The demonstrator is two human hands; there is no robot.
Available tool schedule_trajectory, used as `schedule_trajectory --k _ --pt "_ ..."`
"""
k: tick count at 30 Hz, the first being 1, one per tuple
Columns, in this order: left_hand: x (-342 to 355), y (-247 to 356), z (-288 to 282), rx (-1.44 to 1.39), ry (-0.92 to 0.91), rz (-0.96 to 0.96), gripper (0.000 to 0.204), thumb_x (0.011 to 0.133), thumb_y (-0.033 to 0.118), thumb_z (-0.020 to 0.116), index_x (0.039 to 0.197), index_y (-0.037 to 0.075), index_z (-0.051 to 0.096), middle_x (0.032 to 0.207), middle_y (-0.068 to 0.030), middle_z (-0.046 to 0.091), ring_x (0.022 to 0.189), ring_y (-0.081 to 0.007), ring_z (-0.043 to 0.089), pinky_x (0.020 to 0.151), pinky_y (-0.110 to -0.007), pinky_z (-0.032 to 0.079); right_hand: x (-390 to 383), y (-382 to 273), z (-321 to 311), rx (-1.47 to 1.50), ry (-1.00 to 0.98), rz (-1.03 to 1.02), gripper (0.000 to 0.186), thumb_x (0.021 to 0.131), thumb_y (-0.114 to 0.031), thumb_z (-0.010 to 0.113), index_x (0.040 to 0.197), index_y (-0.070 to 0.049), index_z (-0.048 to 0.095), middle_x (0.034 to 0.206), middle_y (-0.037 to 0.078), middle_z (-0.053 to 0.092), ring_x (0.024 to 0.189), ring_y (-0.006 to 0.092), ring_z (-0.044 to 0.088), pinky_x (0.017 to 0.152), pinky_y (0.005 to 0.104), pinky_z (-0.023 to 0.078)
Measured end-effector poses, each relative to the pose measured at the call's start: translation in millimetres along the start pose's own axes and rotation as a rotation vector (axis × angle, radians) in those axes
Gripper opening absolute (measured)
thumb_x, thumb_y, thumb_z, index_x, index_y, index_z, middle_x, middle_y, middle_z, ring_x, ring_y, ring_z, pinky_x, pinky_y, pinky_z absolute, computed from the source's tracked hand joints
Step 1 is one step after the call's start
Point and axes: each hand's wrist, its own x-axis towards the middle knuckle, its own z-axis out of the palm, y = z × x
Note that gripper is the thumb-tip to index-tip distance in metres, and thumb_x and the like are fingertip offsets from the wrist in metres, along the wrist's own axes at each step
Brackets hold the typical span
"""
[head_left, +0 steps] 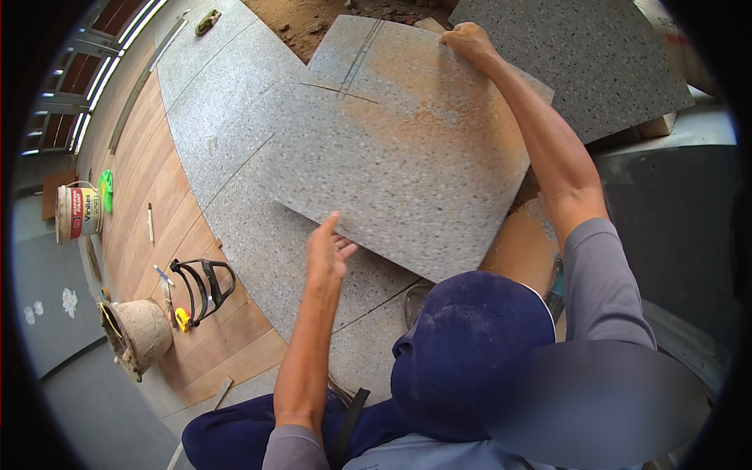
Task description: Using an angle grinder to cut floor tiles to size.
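Floor of grey speckled tiles (207, 102), a large grey speckled slab (407, 184) with orange-brown dust slanting above it, near edge raised.
Brown wood-look planks (168, 184) run along the tiles' left edge, a flat dark-grey speckled slab (580, 63) lies beyond the dusty slab's far right corner, and a mortar-smeared bucket (147, 337) stands near a black curved-bar frame (205, 294). The right hand (470, 43) grips the dusty slab's far edge, fingers closed; the left hand (327, 252) is at its near edge, fingers apart, contact unclear. A yellow tape measure (182, 319) lies beside the frame.
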Motion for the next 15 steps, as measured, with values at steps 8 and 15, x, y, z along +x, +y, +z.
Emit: schedule_trajectory --k 8,15 --pt "-19.3 -56.3 74.1 -0.152 -0.050 -0.164 0.049 0.096 0.021 0.063 0.125 -0.012 0.043 0.123 -0.0286 0.052 0.118 -0.0407 0.059 0.100 -0.049 0.053 44.7 33.2 9.9 -0.090 -0.126 -0.049 0.043 0.077 -0.038 0.062 0.091 0.000 0.076 0.094 0.025 0.074 0.090 0.0377 0.071 0.083 0.0424 0.054" --pt "-29.7 -70.0 100.8 -0.190 -0.046 -0.344 0.050 0.095 0.015 0.065 0.122 -0.016 0.037 0.126 -0.0323 0.043 0.126 -0.0479 0.051 0.106 -0.052 0.050 51.7 47.3 13.1 -0.094 -0.175 0.007 0.044 0.085 -0.042 0.067 0.100 -0.001 0.076 0.097 0.019 0.074 0.089 0.0310 0.070 0.083 0.0395 0.053"
